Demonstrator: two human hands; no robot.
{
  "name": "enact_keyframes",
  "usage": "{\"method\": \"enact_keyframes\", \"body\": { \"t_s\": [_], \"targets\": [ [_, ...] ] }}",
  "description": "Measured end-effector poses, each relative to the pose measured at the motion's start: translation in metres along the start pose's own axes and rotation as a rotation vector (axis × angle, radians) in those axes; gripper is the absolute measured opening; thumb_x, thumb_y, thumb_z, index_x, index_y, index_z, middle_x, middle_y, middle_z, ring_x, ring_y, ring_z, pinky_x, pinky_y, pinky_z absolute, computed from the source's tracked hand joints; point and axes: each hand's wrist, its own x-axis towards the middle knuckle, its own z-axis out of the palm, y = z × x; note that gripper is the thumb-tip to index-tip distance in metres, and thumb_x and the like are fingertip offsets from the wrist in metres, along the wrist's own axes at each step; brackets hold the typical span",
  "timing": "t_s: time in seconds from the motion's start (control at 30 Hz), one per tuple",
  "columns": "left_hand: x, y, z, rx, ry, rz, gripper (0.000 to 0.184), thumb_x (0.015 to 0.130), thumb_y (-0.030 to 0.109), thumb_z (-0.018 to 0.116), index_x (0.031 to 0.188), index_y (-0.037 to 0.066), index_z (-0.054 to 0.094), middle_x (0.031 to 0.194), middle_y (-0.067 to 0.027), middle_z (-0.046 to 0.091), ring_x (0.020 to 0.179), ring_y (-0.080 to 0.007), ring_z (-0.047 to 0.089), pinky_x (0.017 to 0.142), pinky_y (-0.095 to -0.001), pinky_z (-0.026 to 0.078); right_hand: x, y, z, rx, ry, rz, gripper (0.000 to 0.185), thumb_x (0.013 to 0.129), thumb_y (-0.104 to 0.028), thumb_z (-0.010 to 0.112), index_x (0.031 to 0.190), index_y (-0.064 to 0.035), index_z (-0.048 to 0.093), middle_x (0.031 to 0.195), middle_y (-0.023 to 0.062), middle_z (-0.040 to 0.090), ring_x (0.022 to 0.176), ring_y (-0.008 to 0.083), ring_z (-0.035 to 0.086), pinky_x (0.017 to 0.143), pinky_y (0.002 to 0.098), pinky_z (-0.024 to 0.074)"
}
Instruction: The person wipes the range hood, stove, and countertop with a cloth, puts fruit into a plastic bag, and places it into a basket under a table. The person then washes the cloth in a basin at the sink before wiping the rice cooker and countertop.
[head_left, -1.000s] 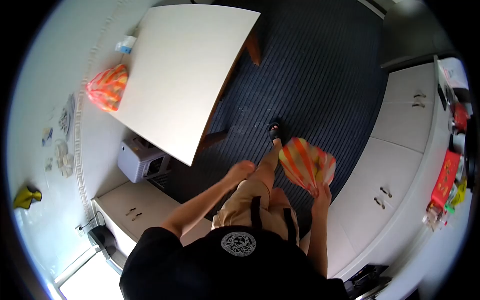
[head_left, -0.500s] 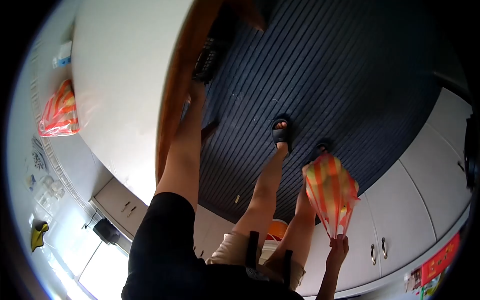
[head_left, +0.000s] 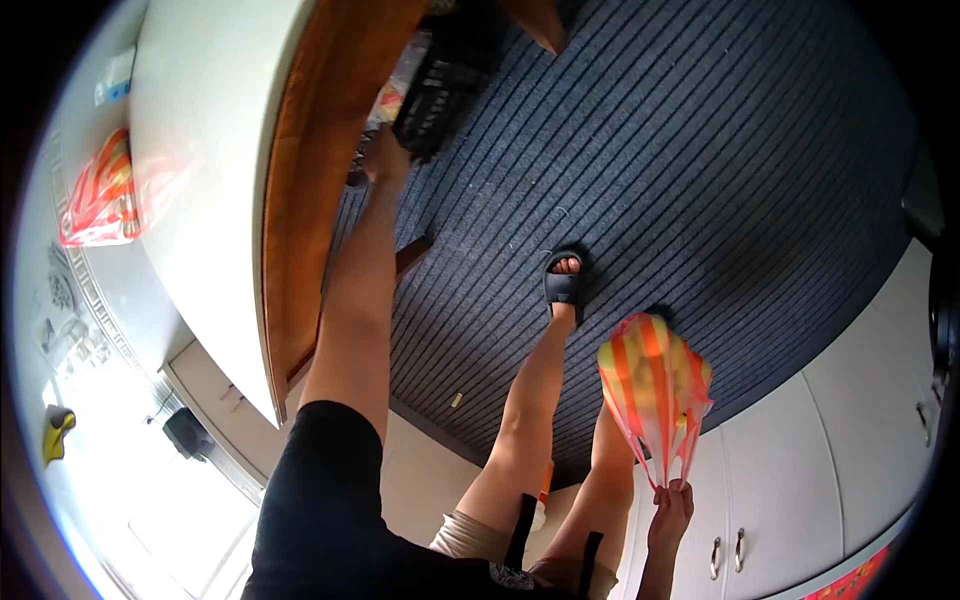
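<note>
My right hand (head_left: 670, 510) is closed around the gathered top of a red-and-white striped plastic bag (head_left: 652, 380). The bag hangs full, with yellowish rounded contents showing through, too blurred to name. My left arm stretches under the wooden edge of a white-topped table (head_left: 215, 200). There my left hand (head_left: 385, 158) is beside a black slatted basket (head_left: 435, 100); its fingers are mostly hidden, and I cannot tell whether they grip the rim. Something clear with red and yellow colours (head_left: 388, 102) shows by the basket.
Another striped plastic bag (head_left: 105, 195) rests by the table's far edge. Table legs (head_left: 540, 22) stand on the dark ribbed floor mat (head_left: 680, 180). White cupboards (head_left: 780, 470) line the right side. My foot in a black slipper (head_left: 562, 278) is on the mat.
The view has shifted, and more of the black basket and the table's wooden side shows. My left hand remains under the table; my right hand still holds the bag.
</note>
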Motion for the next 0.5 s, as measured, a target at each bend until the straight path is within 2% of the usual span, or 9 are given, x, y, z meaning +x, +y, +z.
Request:
{"method": "enact_keyframes", "body": {
  "t_s": [0.13,0.17,0.23,0.3,0.4,0.43,0.5],
  "targets": [
    [-0.085,0.052,-0.021,0.026,-0.012,0.041,0.026,0.079,0.008,0.061,0.104,0.007,0.053,0.104,-0.0136,0.062,0.099,-0.0337,0.06,0.078,-0.0477,0.051,-0.009,-0.021,0.007,-0.005,-0.001,-0.024,0.008,0.091,-0.01,0.058,0.086,-0.0087,0.053,0.075,-0.0012,0.048,0.063,0.0094,0.042,0.061,0.025,0.0358],
    [-0.106,0.056,-0.014,0.039,-0.001,0.06,0.025,0.078,0.008,0.061,0.102,0.008,0.053,0.102,-0.0124,0.062,0.098,-0.0327,0.06,0.076,-0.0472,0.05,-0.014,-0.029,0.007,0.0,-0.083,-0.048,0.007,0.091,-0.01,0.058,0.086,-0.0083,0.053,0.075,-0.0012,0.048,0.064,0.0098,0.043,0.06,0.025,0.0352],
    [-0.155,0.063,-0.007,0.045,0.024,0.112,0.023,0.078,0.006,0.061,0.1,0.008,0.052,0.098,-0.0109,0.06,0.095,-0.0311,0.06,0.073,-0.0465,0.05,-0.028,-0.049,0.024,-0.123,-0.088,-0.11,0.009,0.092,-0.011,0.055,0.085,-0.0085,0.051,0.062,-0.0045,0.035,0.056,0.0068,0.032,0.06,0.0255,0.0329],
    [-0.202,0.066,0.012,0.01,-0.001,0.142,0.023,0.079,0.006,0.06,0.099,0.009,0.051,0.097,-0.0096,0.059,0.093,-0.0294,0.06,0.071,-0.0454,0.05,-0.045,-0.066,0.032,-0.222,-0.108,-0.164,0.006,0.091,-0.011,0.055,0.089,-0.0064,0.051,0.064,-0.0029,0.036,0.058,0.0075,0.034,0.06,0.0255,0.033],
    [-0.27,0.082,0.008,0.011,-0.1,0.186,0.022,0.079,0.006,0.059,0.099,0.01,0.05,0.094,-0.0069,0.056,0.09,-0.0263,0.061,0.07,-0.0432,0.05,-0.075,-0.086,0.04,-0.36,-0.136,-0.18,0.013,0.089,-0.014,0.055,0.095,-0.0036,0.05,0.072,0.0004,0.039,0.061,0.0101,0.037,0.063,0.0247,0.0339],
    [-0.291,0.087,0.014,0.005,-0.117,0.194,0.022,0.079,0.006,0.059,0.099,0.011,0.05,0.094,-0.0062,0.056,0.088,-0.0255,0.061,0.07,-0.0426,0.05,-0.083,-0.088,0.039,-0.393,-0.139,-0.204,0.019,0.087,-0.017,0.058,0.095,-0.001,0.05,0.071,0.0016,0.046,0.062,0.0098,0.042,0.059,0.0242,0.0345],
    [-0.325,0.099,0.016,-0.04,-0.159,0.198,0.021,0.079,0.009,0.06,0.098,0.011,0.051,0.094,-0.0055,0.055,0.087,-0.0247,0.061,0.069,-0.0417,0.05,-0.103,-0.105,0.05,-0.374,-0.213,-0.225,0.018,0.087,-0.015,0.056,0.095,0.0001,0.049,0.071,0.0021,0.046,0.062,0.0094,0.042,0.058,0.024,0.0349]
  ]
}}
